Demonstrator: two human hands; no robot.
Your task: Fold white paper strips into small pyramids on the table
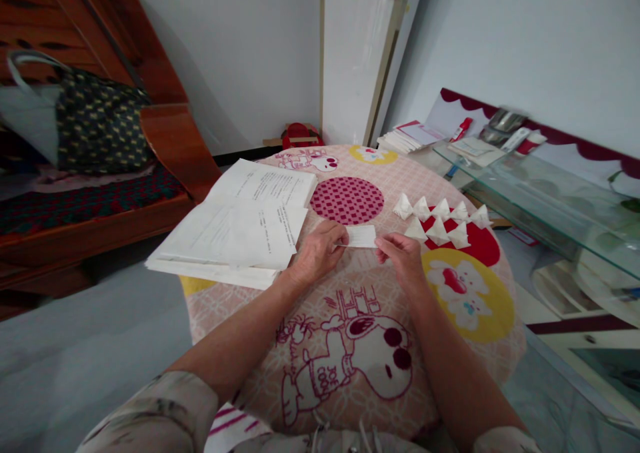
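At lower centre, the cartoon dog's shirt (323,378) reads "JOE COOL"; print on the central paper (362,236) and centre-left book (225,230) is illegible.

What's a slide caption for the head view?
Left hand and right hand hold a paper strip between an open book and folded paper pieces.

Walls (240,53) — plain, pale. Floor (100,346) — smooth, grey. Bench (173,133), reddish-brown wood, at left. Tall white appliance (356,66), standing in the corner. Glass shelf (565,203), right. Round table (400,176), centre. Light soft, rather dim.
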